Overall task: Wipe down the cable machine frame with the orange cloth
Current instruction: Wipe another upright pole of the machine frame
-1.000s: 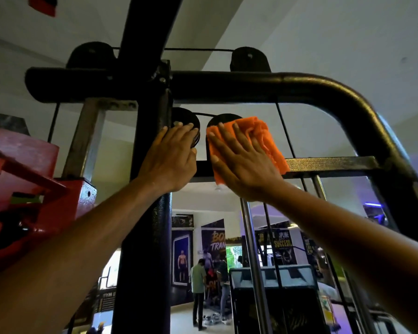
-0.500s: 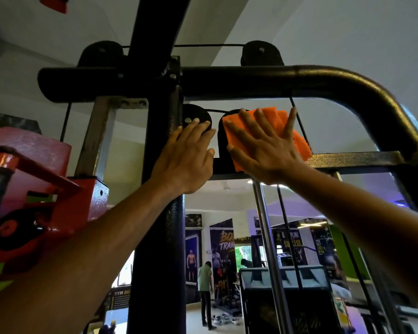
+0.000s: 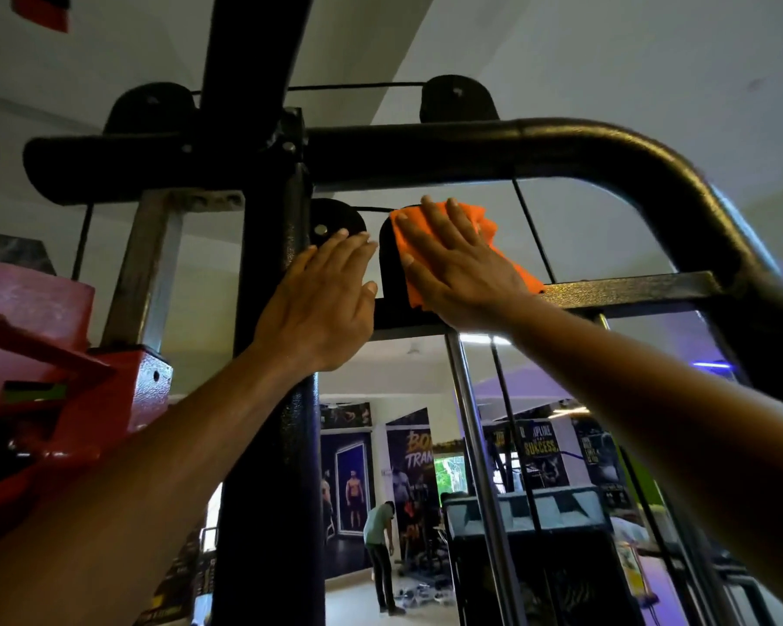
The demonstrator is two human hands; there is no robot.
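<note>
- The right hand [image 3: 459, 275] lies flat with fingers straight and spread, pressing the orange cloth [image 3: 480, 228] against a black pulley cover [image 3: 389, 268] of the cable machine frame [image 3: 561, 146].
- The cloth sits just above the frame's crossbar [image 3: 629, 289], below the curved top tube.
- The left hand [image 3: 322, 305] rests open, fingers straight and together, against the black upright post [image 3: 267, 445].

Gym, black cable machine frame [image 3: 561, 146], weight stack [image 3: 530, 512], fitness posters [image 3: 410, 463]
</note>
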